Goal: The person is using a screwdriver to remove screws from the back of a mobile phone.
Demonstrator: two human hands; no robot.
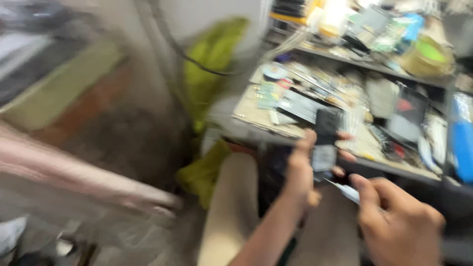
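The picture is smeared by motion. My left hand [303, 167] holds a small dark phone-like device [326, 140] upright over my lap, fingers wrapped round its sides. My right hand [399, 224] is lower right, fingers closed on a thin pale tool or strip [345, 191] whose tip points toward the bottom of the device. My legs in beige trousers [231, 207] lie below both hands.
A crowded workbench [256, 111] with flat parts, screens and small tools stands just beyond the hands. A shelf with more clutter [394, 34] rises behind it. A yellow-green bag [212, 64] hangs at the bench's left; a blue item [463, 143] lies at the right edge.
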